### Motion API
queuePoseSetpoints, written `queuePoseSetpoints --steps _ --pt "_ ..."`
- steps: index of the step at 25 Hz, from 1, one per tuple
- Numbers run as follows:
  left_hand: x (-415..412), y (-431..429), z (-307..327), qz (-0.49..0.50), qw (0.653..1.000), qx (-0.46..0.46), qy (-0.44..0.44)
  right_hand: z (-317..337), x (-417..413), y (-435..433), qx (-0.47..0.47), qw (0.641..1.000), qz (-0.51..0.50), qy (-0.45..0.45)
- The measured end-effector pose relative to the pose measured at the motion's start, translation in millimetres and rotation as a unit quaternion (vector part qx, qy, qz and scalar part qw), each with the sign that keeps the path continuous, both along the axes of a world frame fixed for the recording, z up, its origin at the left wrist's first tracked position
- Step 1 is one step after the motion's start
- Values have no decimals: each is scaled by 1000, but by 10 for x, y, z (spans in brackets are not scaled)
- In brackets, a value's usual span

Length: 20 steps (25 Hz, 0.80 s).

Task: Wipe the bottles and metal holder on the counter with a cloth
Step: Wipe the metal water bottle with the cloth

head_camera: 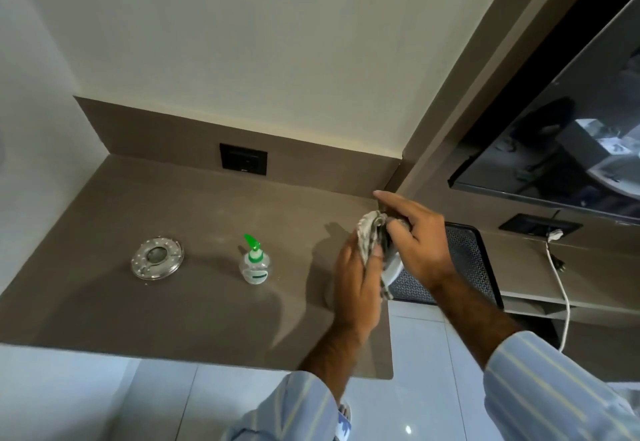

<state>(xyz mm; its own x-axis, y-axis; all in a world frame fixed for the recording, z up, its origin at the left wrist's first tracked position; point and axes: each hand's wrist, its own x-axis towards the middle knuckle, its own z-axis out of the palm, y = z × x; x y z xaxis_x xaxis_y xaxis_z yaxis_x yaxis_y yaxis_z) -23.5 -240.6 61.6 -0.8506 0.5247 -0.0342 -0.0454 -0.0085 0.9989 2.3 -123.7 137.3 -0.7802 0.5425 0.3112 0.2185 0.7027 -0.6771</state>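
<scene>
My left hand grips a checked cloth above the right end of the brown counter. My right hand is closed over a dark object that the cloth wraps; most of that object is hidden, so I cannot tell what it is. A clear bottle with a green pump top stands upright mid-counter, left of both hands and apart from them. Further left lies a round shiny metal holder, flat on the counter.
A dark wall socket sits in the backsplash behind the bottle. Right of the counter stand a black perforated panel, a lower shelf with a white cable, and a wall-mounted dark screen. White floor tiles lie below.
</scene>
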Motion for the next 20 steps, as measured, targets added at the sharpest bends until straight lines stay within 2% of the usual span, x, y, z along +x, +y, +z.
queuePoseSetpoints --steps 1,4,5,9,11,13,15,16,19,20 --pt "-11 -19 -143 22 999 -7 -23 -12 -8 6 -3 1000 2 10" --pt "-166 -89 -380 63 983 -60 -162 -33 -13 -17 -11 999 12 28" --pt "-225 -39 -357 68 982 -61 -166 -37 -23 -37 -6 999 18 34" --pt "-109 143 -113 46 999 -6 -10 -70 -46 -48 4 999 31 42" --pt "-45 65 -251 78 996 -3 -32 -74 -12 -61 6 999 33 40" --pt "-124 -23 -458 106 986 -52 -118 -77 14 -108 9 999 33 39" --pt "-264 -20 -457 92 980 -52 -170 -110 -31 -183 23 998 40 38" --pt "-298 10 -357 82 982 -26 -170 -118 -54 -199 26 998 39 35" --pt "-173 61 -148 21 999 12 -38 -95 -55 -210 37 998 32 33" --pt "-125 9 -194 20 999 12 -23 -85 -31 -216 42 998 31 31"
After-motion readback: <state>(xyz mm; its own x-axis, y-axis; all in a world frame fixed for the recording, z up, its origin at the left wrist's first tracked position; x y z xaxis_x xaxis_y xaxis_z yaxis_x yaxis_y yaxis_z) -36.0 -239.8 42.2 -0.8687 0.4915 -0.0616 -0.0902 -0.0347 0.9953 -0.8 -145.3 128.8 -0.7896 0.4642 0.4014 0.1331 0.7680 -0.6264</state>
